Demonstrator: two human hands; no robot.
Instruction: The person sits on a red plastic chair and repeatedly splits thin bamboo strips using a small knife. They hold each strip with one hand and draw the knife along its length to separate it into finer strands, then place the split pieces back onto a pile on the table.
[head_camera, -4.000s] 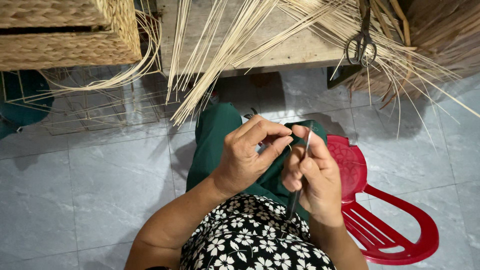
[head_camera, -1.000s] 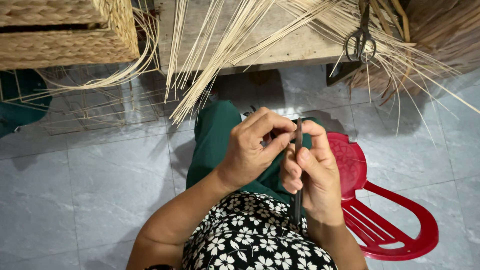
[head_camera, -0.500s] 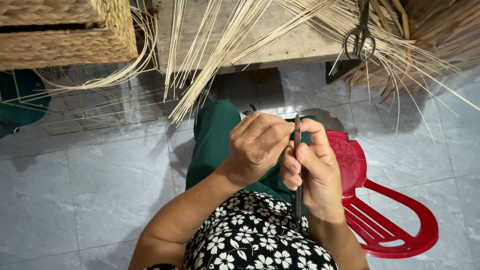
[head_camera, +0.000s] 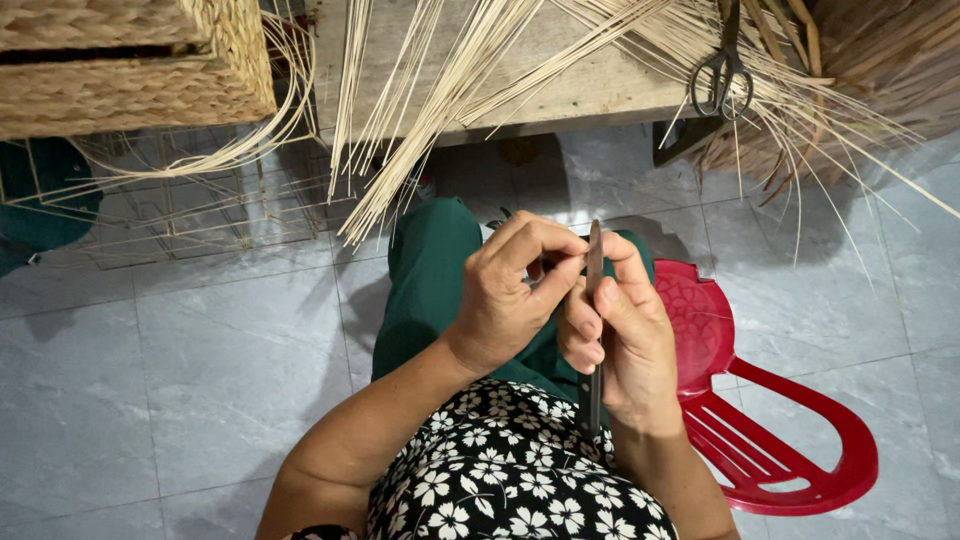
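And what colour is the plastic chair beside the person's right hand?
Red; the plastic chair shows best in the head view, right of the right hand.

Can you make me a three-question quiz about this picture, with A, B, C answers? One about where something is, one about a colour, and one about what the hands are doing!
1. Where are the scissors?
A. on the floor
B. on the wooden table among the straw strips
C. on the chair

2. What colour is the plastic chair?
A. red
B. blue
C. yellow

3. What is the right hand doing?
A. lying open
B. waving
C. gripping a thin dark tool

Answers:
B, they lie at the table's far end.
A, it is bright red.
C, its fingers wrap the tool while the left hand pinches beside it.
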